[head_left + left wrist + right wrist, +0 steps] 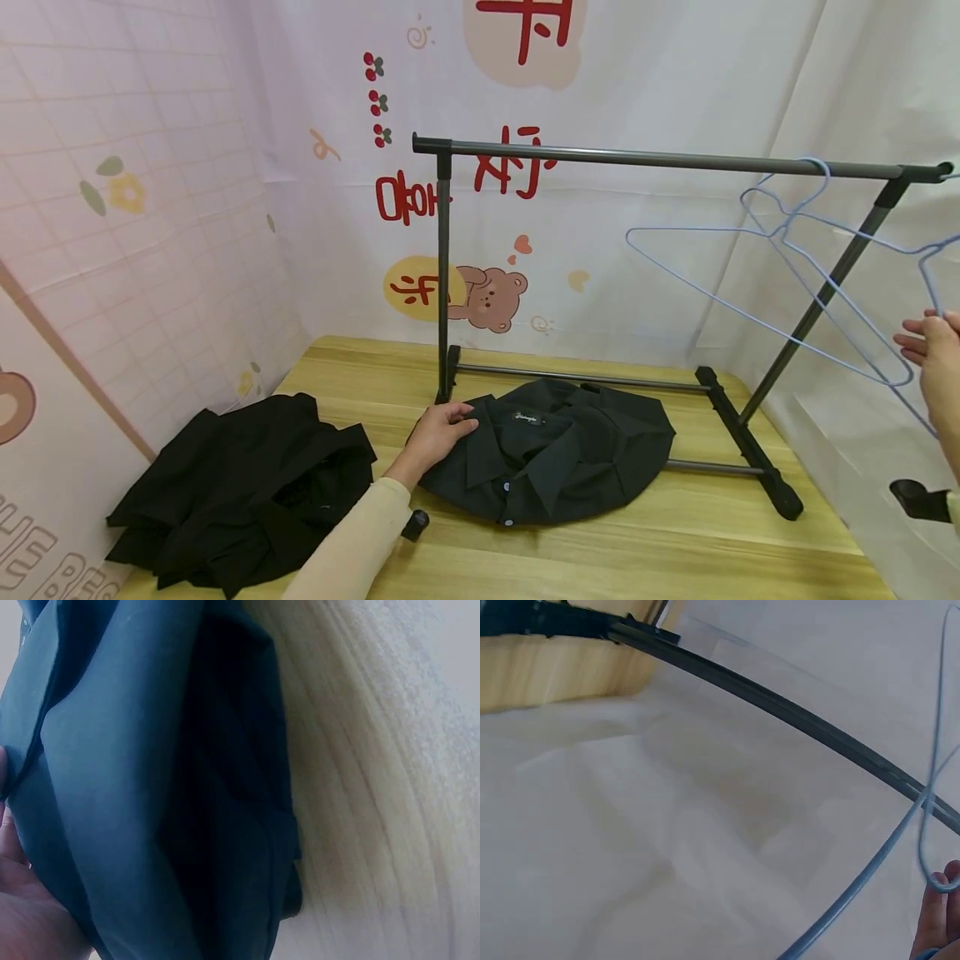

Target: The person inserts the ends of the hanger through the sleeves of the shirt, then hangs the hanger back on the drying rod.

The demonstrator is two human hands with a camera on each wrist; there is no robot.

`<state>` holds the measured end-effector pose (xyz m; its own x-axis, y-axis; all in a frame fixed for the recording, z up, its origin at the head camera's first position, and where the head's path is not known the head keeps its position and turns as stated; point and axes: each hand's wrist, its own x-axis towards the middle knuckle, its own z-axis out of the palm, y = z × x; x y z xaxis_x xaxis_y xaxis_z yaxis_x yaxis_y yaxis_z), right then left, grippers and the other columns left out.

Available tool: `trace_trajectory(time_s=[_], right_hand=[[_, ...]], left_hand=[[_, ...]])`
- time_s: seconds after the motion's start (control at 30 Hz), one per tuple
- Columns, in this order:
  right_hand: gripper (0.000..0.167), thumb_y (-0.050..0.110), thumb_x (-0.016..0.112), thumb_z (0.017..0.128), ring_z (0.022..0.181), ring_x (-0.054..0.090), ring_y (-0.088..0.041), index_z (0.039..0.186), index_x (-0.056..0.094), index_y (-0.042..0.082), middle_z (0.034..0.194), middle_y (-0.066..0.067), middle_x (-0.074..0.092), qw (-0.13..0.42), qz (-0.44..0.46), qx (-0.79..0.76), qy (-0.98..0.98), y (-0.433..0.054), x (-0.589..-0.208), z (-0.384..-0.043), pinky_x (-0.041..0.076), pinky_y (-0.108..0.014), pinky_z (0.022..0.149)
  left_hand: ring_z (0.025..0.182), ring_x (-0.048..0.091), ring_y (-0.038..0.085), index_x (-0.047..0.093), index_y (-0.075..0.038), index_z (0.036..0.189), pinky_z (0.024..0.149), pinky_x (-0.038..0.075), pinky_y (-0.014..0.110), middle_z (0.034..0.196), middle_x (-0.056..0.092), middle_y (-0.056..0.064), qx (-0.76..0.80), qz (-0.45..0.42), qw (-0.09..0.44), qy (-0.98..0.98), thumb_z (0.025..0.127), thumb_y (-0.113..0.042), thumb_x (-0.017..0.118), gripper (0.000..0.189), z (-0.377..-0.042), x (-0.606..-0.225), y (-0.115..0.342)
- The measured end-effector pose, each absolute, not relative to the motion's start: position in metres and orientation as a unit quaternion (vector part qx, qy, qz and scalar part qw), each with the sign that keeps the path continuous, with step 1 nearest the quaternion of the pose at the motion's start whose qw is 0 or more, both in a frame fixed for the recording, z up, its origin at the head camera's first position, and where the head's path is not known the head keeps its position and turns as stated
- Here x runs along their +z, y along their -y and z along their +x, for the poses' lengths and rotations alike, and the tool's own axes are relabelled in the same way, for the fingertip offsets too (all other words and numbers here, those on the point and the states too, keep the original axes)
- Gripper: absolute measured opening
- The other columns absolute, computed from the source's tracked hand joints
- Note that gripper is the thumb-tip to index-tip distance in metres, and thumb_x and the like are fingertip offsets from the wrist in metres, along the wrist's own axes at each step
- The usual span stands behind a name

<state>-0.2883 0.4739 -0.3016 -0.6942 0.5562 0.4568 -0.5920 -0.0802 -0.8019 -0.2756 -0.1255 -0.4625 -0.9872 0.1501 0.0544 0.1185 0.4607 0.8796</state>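
A dark shirt (622,450) with a collar, a neck label and light buttons lies on the wooden table beneath the rack. My left hand (438,433) pinches its left shoulder area beside the collar; up close in the left wrist view, the fabric (127,772) covers part of the fingers. At the right edge of the head view, my right hand (937,358) holds a light-blue wire hanger (932,287), partly cut off by the frame. Another blue hanger (697,287) hangs by its hook from the rack's bar. Fingers (934,907) touch a bent hanger wire in the right wrist view.
A dark metal clothes rack (637,157) stands on the table (675,550), its feet (750,450) around the shirt. To the left lies a heap of black clothing (232,492). Printed white curtains (337,83) enclose the back and sides.
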Motion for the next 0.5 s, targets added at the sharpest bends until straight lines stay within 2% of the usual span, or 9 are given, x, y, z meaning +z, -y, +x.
trace_trajectory(time_s=[0.1,0.33,0.43,0.5], right_hand=[[0.026,-0.005,0.040,0.102,0.056,0.067,-0.004,0.092,0.060,0.009,0.074,0.003,0.070,0.383,-0.014,0.767,0.515,-0.449,-0.306,-0.261,0.050,-0.010,0.055],[0.021,-0.004,0.045,0.102,0.064,0.072,-0.012,0.099,0.065,0.002,0.080,-0.006,0.074,0.327,0.088,0.801,0.493,-0.466,-0.371,-0.235,0.054,-0.018,0.058],[0.023,-0.004,0.046,0.102,0.065,0.072,-0.012,0.100,0.068,0.004,0.082,-0.005,0.074,0.311,0.085,0.785,0.529,-0.470,-0.393,-0.226,0.054,-0.019,0.057],[0.027,-0.001,0.047,0.102,0.064,0.071,-0.009,0.099,0.071,0.010,0.081,0.001,0.074,0.299,0.059,0.756,0.580,-0.469,-0.405,-0.217,0.054,-0.018,0.056]], left_hand=[[0.110,0.062,0.029,0.068,-0.006,0.123,0.094,0.048,0.047,0.116,0.068,0.009,0.515,0.076,0.016,-0.854,0.098,-0.019,0.065,0.029,-0.275,-0.463,0.125],[0.110,0.061,0.028,0.069,-0.007,0.122,0.095,0.047,0.047,0.117,0.068,0.009,0.514,0.070,0.019,-0.854,0.098,-0.019,0.065,0.027,-0.275,-0.462,0.125],[0.110,0.061,0.028,0.069,-0.007,0.122,0.095,0.047,0.047,0.117,0.068,0.008,0.513,0.070,0.019,-0.855,0.098,-0.019,0.065,0.027,-0.276,-0.462,0.125],[0.111,0.061,0.029,0.068,-0.007,0.122,0.095,0.047,0.047,0.117,0.068,0.009,0.511,0.072,0.019,-0.856,0.098,-0.019,0.065,0.027,-0.276,-0.462,0.125]])
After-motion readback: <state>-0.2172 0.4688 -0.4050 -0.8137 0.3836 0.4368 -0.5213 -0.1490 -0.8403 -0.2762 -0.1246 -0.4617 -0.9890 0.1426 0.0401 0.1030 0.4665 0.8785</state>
